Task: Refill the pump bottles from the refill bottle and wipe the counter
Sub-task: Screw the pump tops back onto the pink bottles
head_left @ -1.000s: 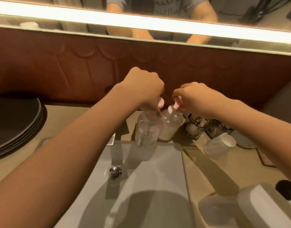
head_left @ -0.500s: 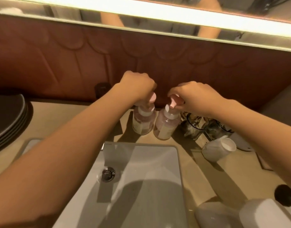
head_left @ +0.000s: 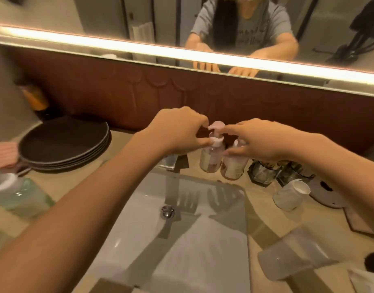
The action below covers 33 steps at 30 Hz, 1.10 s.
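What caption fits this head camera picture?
Both hands at two pump bottles behind the sink.

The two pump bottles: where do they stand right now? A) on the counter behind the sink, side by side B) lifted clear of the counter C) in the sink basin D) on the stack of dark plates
A: both pump bottles rest upright on the counter behind the sink, side by side.

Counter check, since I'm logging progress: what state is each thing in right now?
Left pump bottle: upright, pump on, left hand at its collar.
Right pump bottle: upright, right hand covers its top.
Plates: stacked.
White cup: tipped on its side.
Sink: no water seen.
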Available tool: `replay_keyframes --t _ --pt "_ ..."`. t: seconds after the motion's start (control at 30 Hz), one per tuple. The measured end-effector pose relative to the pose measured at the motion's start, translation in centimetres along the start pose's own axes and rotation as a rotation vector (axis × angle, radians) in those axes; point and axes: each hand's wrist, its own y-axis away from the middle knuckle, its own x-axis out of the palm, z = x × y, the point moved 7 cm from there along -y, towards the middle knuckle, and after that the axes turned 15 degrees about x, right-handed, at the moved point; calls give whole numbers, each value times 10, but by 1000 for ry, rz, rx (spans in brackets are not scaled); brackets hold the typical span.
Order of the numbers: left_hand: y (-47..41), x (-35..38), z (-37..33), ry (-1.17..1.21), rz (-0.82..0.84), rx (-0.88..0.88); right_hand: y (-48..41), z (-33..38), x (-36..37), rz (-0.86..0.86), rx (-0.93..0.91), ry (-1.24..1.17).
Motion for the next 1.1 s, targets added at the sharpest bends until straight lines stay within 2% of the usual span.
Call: replay_keyframes --t 0.1,0.23,0.37,0.57,0.67,0.73,0.83,0.97,1.1 --pt "56 1 1 56 -10 -119 17 35 -5 25 -93 -83" --pt "160 14 17 124 -62 -403 36 106 -15 3 -281 -164" --pt "255 27 34 239 -190 -689 48 173 -12 3 -437 -251" --pt "367 31 53 179 -446 -1003 52 272 11 26 -605 -306" --pt "406 27 64 65 -611 -1107 41 309 18 -23 -643 -329" --pt "431 28 80 11 -656 -1191 30 338 20 -72 -666 -343" --pt "452 37 106 3 -552 -1209 10 374 22 -122 -659 -340" --pt "450 49 133 120 -345 -1052 -14 412 26 -101 -600 -287" --pt "451 57 159 309 -314 -1021 -39 450 23 -72 -546 -249"
